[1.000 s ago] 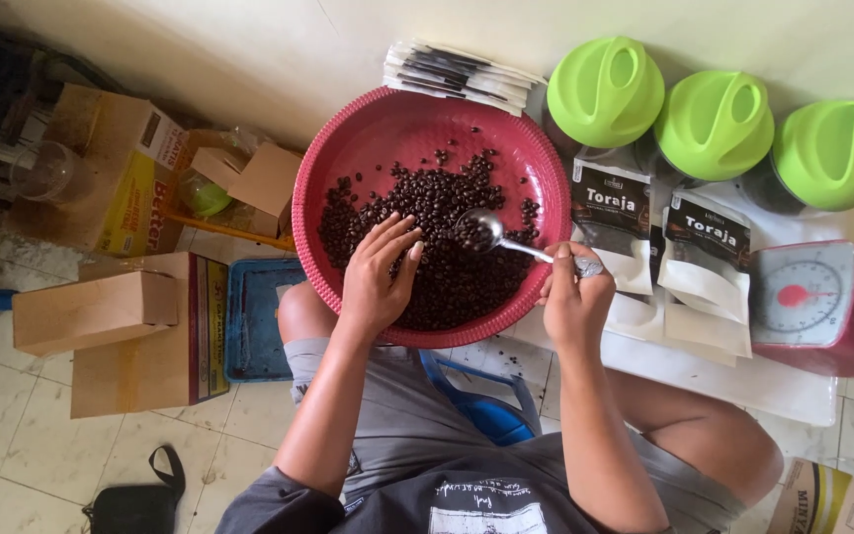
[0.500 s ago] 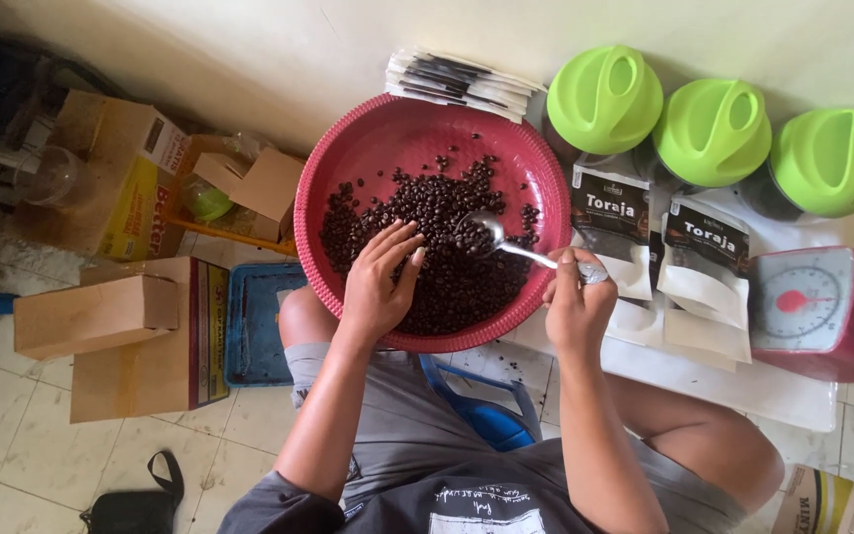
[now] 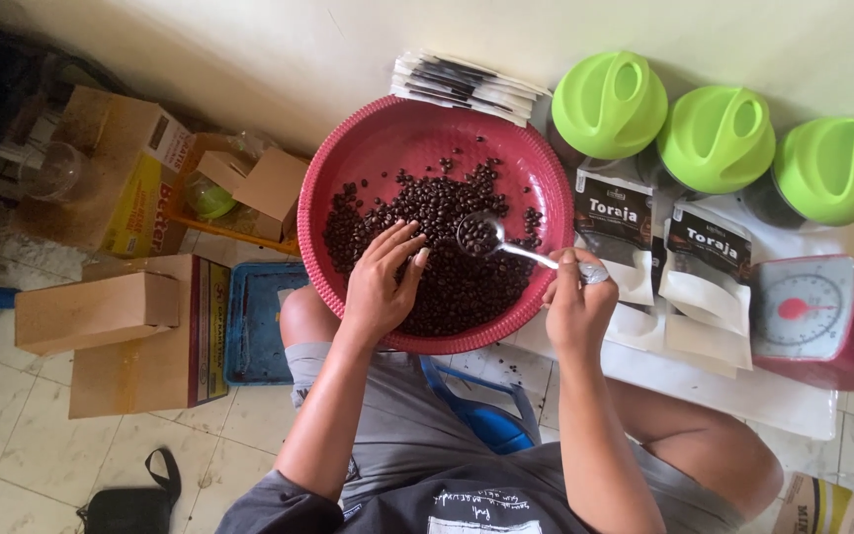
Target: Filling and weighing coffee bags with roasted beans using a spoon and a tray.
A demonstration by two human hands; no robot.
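Right hand (image 3: 573, 307) closed around the handle of a metal spoon (image 3: 494, 240), bowl just above the roasted coffee beans (image 3: 447, 247) in the red basin (image 3: 348, 168). Left hand (image 3: 381, 280) open, fingers spread flat on the beans. Judgement: level the spoon, sweep beans toward it with the fingertips, avoid spilling over the rim.
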